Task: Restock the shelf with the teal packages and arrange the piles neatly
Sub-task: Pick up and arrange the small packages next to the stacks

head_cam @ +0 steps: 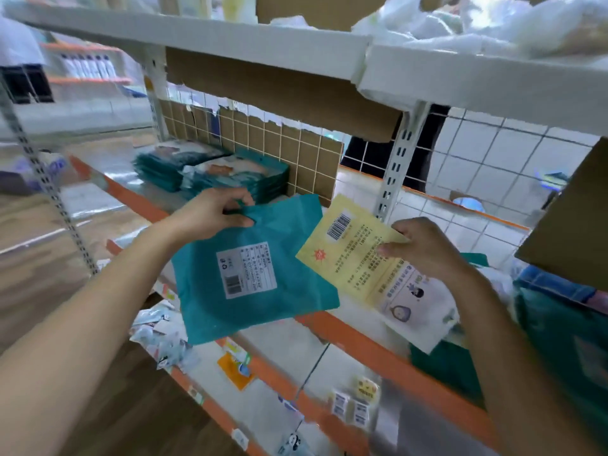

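I judge the main risk at the shelf [362, 343]: the teal pack [250, 274], centre frame, hangs out past its orange edge, pinched only at 1 top corner by my left hand [210, 215], so it could swing, slip and drop. The yellow pack [355, 258], pinched in my right hand [424, 248], could get stacked by mistake. 2 teal piles [237, 179] lie upper left against cardboard [263, 139]; nothing blocks them.

The white label [246, 269] on the teal package [263, 311] and the barcode [339, 226] on the yellow package [352, 268] show only unreadable print.
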